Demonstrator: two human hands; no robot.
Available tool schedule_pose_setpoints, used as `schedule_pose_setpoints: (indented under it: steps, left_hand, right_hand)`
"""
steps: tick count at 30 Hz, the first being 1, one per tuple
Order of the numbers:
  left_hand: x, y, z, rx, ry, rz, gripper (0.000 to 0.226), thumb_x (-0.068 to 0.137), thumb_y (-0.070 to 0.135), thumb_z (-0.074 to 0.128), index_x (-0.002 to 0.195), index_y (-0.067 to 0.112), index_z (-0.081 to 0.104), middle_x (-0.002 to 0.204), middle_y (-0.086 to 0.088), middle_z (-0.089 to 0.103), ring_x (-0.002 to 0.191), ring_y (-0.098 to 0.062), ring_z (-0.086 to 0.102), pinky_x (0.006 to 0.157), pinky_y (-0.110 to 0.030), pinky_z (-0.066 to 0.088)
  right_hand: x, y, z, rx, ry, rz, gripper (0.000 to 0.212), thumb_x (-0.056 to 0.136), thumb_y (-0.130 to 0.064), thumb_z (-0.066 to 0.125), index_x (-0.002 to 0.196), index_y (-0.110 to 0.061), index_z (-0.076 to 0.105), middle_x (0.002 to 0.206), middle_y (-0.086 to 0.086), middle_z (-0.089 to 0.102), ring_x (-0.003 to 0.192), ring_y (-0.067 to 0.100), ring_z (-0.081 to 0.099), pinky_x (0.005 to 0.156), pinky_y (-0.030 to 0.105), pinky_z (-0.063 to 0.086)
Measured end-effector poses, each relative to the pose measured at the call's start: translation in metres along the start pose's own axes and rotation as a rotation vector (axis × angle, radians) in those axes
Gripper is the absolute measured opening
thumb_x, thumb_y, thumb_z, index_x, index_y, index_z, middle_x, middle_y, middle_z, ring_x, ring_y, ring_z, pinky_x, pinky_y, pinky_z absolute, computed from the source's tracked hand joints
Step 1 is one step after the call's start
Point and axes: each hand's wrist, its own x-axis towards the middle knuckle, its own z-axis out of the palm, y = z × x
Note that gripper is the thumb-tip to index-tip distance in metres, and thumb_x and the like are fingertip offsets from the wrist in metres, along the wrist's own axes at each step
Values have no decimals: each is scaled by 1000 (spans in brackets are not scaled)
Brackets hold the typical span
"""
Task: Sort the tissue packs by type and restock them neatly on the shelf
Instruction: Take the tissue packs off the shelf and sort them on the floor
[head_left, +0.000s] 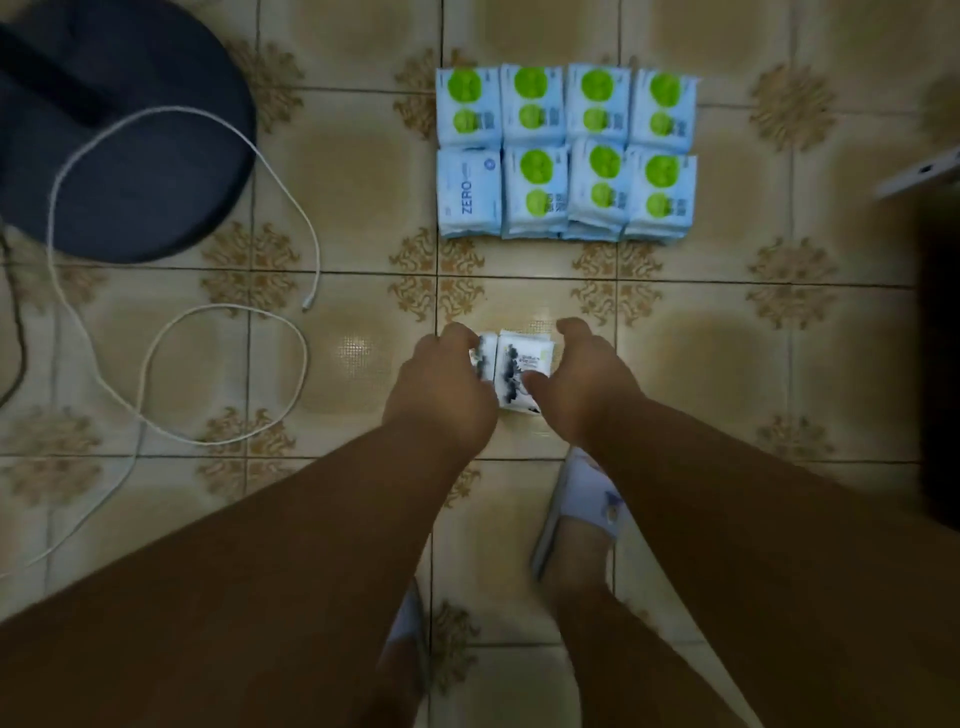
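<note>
Several pale blue tissue packs with green circles (597, 104) lie in two neat rows on the tiled floor; the front-left pack (469, 192) is turned over and shows the word ZERO. Closer to me, two white packs with black ink-style print (521, 364) sit side by side on the floor. My left hand (441, 384) grips the left white pack from its left side, mostly covering it. My right hand (592, 379) wraps the right white pack, thumb on its front face and fingers over its far right edge.
A dark round bag or cushion (114, 130) fills the top left. A white cable (182, 312) loops over the floor on the left. A dark piece of furniture (940, 338) stands at the right edge. My feet in pale slippers (582, 509) stand just behind the white packs.
</note>
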Motion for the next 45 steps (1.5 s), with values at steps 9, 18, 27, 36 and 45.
schedule_pose_setpoints:
  steps: [9, 18, 27, 36, 45]
  left_hand:
    - [-274, 167, -207, 33, 137, 530, 45, 90, 18, 58, 129, 38, 50, 124, -1, 50, 106, -23, 58, 86, -38, 50]
    - [-499, 342, -266, 6, 152, 1137, 38, 91, 15, 53, 120, 39, 59, 112, 5, 49, 90, -15, 61, 82, -38, 51]
    - [-704, 433, -183, 4, -3, 1492, 34, 94, 19, 52, 122, 38, 57, 122, 11, 51, 90, -7, 60, 80, -36, 53]
    - [-823, 489, -73, -80, -174, 1600, 29, 96, 19, 52, 119, 38, 55, 119, 14, 53, 90, 7, 54, 76, -20, 44]
    - [-836, 626, -49, -112, -152, 1737, 30, 97, 20, 52, 122, 38, 52, 118, 17, 54, 89, 3, 55, 74, -20, 42]
  right_hand:
    - [-325, -102, -214, 280, 457, -178, 62, 89, -28, 64, 144, -29, 37, 138, 2, 48, 112, 20, 59, 95, 39, 50]
    - [-597, -75, -362, 484, 1029, -190, 59, 90, -32, 65, 142, -33, 38, 141, -2, 41, 110, 14, 60, 93, 40, 53]
    - [-787, 50, -397, 586, 1402, -61, 49, 91, -32, 64, 134, -36, 42, 131, -10, 45, 88, -1, 59, 65, 8, 38]
    - [-879, 171, -419, 632, 1561, 64, 45, 92, -30, 64, 133, -32, 44, 126, -10, 46, 92, 2, 58, 65, 13, 41]
    - [-892, 227, -526, 649, 1755, 108, 41, 93, -28, 63, 129, -35, 45, 126, -13, 49, 86, -5, 56, 65, 14, 43]
